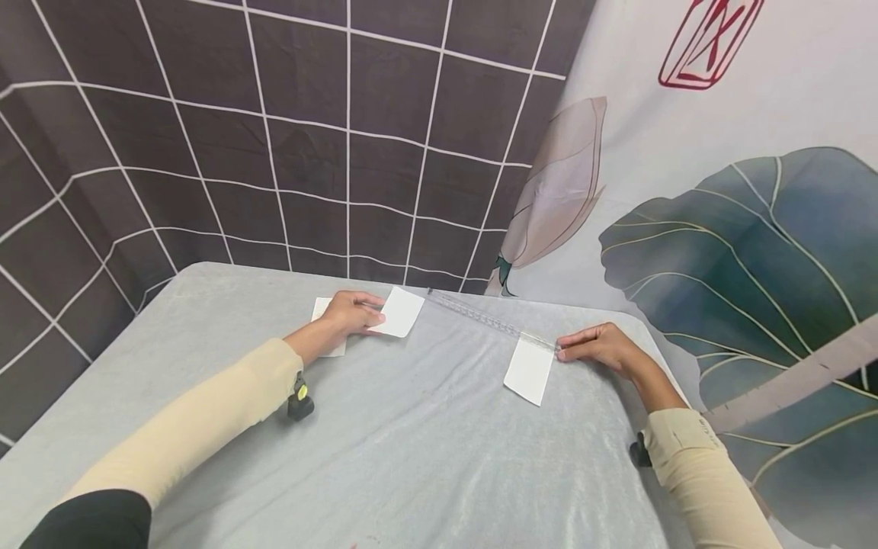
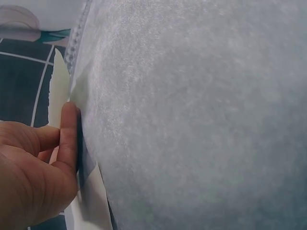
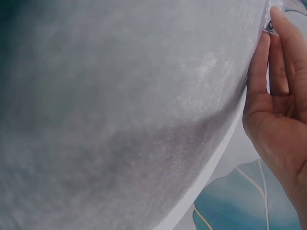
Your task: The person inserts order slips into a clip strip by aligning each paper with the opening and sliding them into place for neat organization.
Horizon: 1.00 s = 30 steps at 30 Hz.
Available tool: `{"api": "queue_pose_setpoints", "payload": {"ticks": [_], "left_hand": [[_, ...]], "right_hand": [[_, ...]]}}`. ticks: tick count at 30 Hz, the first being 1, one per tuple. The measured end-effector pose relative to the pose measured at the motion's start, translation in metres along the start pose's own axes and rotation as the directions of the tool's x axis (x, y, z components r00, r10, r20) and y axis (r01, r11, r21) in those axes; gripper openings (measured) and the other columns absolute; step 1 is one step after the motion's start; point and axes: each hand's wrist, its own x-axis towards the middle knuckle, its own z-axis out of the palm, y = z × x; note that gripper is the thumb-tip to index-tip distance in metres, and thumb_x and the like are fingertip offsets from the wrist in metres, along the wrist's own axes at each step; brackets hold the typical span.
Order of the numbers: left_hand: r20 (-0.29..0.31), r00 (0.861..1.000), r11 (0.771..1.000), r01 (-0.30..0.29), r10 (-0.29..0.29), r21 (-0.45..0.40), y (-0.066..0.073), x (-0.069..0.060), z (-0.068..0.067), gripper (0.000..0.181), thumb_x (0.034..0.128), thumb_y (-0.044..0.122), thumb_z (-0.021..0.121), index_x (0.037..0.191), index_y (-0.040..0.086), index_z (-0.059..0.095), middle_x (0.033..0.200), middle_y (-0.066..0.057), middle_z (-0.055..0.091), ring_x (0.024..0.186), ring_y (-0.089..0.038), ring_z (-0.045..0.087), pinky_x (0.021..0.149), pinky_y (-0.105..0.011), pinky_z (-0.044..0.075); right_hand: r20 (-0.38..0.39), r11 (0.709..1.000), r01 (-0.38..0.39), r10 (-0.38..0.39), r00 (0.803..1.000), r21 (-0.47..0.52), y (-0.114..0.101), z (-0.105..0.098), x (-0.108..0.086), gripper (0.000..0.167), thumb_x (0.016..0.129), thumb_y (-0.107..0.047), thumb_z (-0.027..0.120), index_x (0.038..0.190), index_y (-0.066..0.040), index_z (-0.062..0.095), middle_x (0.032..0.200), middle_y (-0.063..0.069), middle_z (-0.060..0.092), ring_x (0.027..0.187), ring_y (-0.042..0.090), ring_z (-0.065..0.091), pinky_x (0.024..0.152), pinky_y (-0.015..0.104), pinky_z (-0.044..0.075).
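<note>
In the head view my left hand pinches a white card between thumb and fingers, its lower part tilted over the cloth. Another white piece lies partly under that hand. A clear ruler stretches from near the card to my right hand, whose thumb and fingers pinch its right end. Beneath that end lies a third white card. The left wrist view shows my left hand at the edge of the raised card; the right wrist view shows my right hand on the ruler tip.
A grey cloth covers the table. Behind it hangs a dark curtain with a white grid; on the right hangs a white one with large leaves. The table's back edge runs just beyond both hands.
</note>
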Motion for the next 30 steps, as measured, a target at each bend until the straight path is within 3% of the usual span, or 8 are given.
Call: {"api": "queue_pose_setpoints", "payload": {"ticks": [6, 14, 23, 30], "left_hand": [[-0.006, 1.0, 1.0, -0.004, 0.004, 0.017, 0.001, 0.0, 0.003, 0.051, 0.1, -0.007, 0.078, 0.15, -0.006, 0.067, 0.139, -0.031, 0.076, 0.089, -0.01, 0.075, 0.087, -0.026, 0.071], [-0.023, 1.0, 1.0, 0.005, -0.004, 0.021, 0.003, 0.002, 0.006, 0.048, 0.0995, -0.006, 0.08, 0.147, -0.005, 0.07, 0.134, -0.028, 0.078, 0.086, -0.008, 0.074, 0.087, -0.026, 0.071], [-0.018, 1.0, 0.999, 0.019, -0.019, 0.028, 0.003, 0.006, 0.008, 0.046, 0.0998, -0.004, 0.08, 0.145, -0.003, 0.072, 0.136, -0.026, 0.079, 0.087, -0.009, 0.076, 0.087, -0.026, 0.071], [-0.009, 1.0, 0.999, 0.016, -0.016, 0.034, 0.004, 0.006, 0.01, 0.045, 0.101, -0.004, 0.079, 0.145, -0.005, 0.071, 0.139, -0.028, 0.077, 0.098, -0.015, 0.079, 0.096, -0.032, 0.071]], "right_hand": [[0.003, 1.0, 0.003, -0.003, 1.0, -0.002, 0.0, 0.001, -0.002, 0.042, 0.088, -0.033, 0.1, 0.124, -0.014, 0.088, 0.124, -0.004, 0.087, 0.11, -0.005, 0.072, 0.109, 0.035, 0.058], [0.012, 1.0, 0.029, -0.029, 1.0, 0.002, 0.0, -0.001, -0.001, 0.042, 0.089, -0.031, 0.099, 0.125, -0.012, 0.088, 0.123, -0.007, 0.087, 0.107, -0.008, 0.07, 0.091, 0.013, 0.057], [0.013, 0.999, 0.032, -0.032, 0.999, 0.008, 0.0, -0.002, -0.002, 0.041, 0.089, -0.031, 0.099, 0.124, -0.012, 0.088, 0.122, -0.008, 0.087, 0.106, -0.009, 0.07, 0.09, 0.012, 0.057], [0.015, 0.999, 0.042, -0.042, 0.999, 0.015, -0.001, -0.001, -0.002, 0.041, 0.089, -0.029, 0.099, 0.124, -0.011, 0.088, 0.122, -0.006, 0.087, 0.106, -0.008, 0.071, 0.09, 0.012, 0.058]]}}
